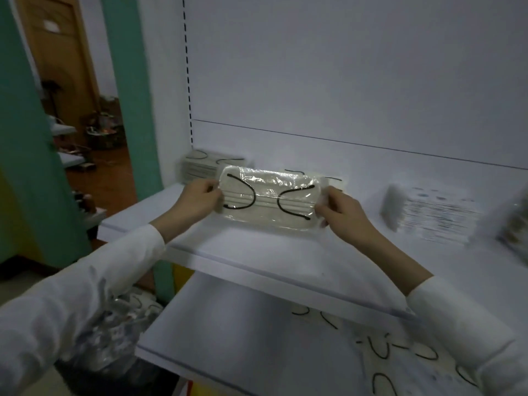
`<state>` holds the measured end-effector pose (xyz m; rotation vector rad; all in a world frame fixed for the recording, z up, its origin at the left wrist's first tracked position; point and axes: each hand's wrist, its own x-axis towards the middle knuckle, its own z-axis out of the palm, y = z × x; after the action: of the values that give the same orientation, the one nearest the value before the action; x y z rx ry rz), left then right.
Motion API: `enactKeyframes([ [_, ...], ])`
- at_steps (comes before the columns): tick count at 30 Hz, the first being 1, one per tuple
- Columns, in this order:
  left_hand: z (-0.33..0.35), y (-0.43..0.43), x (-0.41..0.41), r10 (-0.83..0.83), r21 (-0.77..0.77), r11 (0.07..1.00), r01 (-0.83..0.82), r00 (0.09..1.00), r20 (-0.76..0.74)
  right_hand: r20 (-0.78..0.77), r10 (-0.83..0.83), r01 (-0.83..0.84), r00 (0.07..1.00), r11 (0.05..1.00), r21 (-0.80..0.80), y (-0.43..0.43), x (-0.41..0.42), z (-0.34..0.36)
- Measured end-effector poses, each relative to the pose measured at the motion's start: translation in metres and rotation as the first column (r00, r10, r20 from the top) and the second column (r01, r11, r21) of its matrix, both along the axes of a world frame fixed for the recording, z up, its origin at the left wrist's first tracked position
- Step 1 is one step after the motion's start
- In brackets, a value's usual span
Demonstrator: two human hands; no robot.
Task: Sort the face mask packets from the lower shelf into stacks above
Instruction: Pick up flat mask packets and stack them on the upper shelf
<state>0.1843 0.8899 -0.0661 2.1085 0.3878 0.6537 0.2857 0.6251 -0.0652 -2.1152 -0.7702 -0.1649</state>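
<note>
A clear packet with a pale mask and black ear loops [268, 199] is held flat above the upper shelf [257, 252]. My left hand [197, 200] pinches its left edge and my right hand [341, 214] pinches its right edge. Behind it, at the shelf's back left, stands a stack of similar packets [200, 165]; another such stack behind the held packet is mostly hidden. A blurred stack of dotted white packets [431, 215] sits to the right. Loose mask packets [400, 352] lie scattered on the lower shelf.
A patterned stack [517, 224] shows at the far right edge, blurred. More packets in clear wrap [128, 312] lie below my left sleeve. The white back panel [343, 81] rises behind the shelf, and a green post [128, 95] stands at the left.
</note>
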Motion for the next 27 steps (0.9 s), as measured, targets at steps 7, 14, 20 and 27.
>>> enactKeyframes([
  [7, 0.034, 0.137, 0.049, 0.029, 0.082, 0.996, -0.030, 0.999, 0.015, -0.033, -0.124, 0.126, 0.992, 0.988, 0.093, 0.126, 0.031, 0.017],
  [14, 0.053, 0.219, 0.123, 0.110, 0.088, 0.989, -0.123, 0.985, 0.130, -0.244, -0.270, 0.313, 0.932, 0.937, 0.158, 0.230, 0.099, 0.042],
  [20, 0.024, 0.248, 0.153, 0.105, 0.189, 0.976, -0.110, 0.994, 0.037, -0.148, -0.356, 0.363, 0.923, 0.931, 0.027, 0.272, 0.129, 0.020],
  [27, 0.019, 0.256, 0.160, 0.066, 0.256, 0.965, -0.059, 0.998, -0.019, -0.116, -0.371, 0.364, 0.922, 0.928, -0.073, 0.281, 0.135, 0.013],
])
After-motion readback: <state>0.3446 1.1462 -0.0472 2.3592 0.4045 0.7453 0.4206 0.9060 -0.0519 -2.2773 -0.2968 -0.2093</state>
